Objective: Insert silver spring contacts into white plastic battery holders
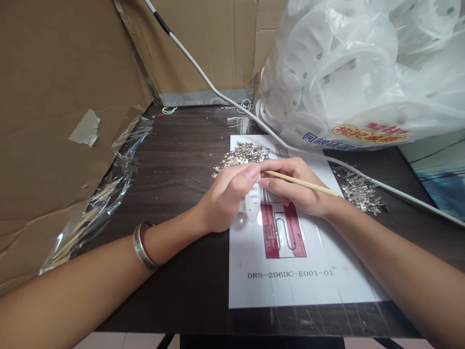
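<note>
My left hand is closed around a white plastic part, whose ribbed lower end shows below the fingers. In my right hand a thin wooden stick is pinched, its rear end lying across the hand. The stick's front end meets the white part beside my left thumb; the exact contact is hidden by the fingers. Both hands are held over a printed sheet with a red-marked drawing. Just beyond them lies a pile of small metal clips.
Another heap of small metal pieces lies at the right. A large clear bag of white plastic parts fills the back right. A white cable crosses the dark table. Cardboard and a bag of wooden sticks stand left.
</note>
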Demonstrator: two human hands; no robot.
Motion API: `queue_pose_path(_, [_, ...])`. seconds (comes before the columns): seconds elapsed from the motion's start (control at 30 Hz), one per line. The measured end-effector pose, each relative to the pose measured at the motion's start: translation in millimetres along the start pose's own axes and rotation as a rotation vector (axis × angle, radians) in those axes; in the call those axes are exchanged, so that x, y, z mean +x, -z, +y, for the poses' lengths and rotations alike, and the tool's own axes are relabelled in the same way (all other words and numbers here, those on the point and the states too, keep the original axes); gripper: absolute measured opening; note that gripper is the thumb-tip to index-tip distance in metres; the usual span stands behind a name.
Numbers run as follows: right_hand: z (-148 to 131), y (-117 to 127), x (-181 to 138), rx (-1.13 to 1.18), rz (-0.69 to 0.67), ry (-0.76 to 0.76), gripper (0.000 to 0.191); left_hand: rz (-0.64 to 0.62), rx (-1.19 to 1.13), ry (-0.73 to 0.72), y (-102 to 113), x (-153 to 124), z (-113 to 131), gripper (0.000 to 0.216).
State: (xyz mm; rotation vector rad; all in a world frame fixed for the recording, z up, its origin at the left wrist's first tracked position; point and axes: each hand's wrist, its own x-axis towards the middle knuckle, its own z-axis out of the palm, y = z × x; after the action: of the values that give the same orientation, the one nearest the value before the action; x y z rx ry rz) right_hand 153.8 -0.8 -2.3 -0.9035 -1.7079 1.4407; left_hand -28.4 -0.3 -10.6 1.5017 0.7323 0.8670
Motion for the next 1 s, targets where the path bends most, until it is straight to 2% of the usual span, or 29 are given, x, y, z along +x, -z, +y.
queue_pose_path(0.3, [0.5,0.6,1.1,0.009,0.011,-0.01,0.031,-0.026,-0.058,-0.028,0.8,0.8,-2.2,0.048])
queue_pose_path(1.0, [-3.1,0.8,0.7,0.024,-0.011,-0.012,0.025,-0.038,-0.076,-0.055,0.1,2.3,-2.1,0.046])
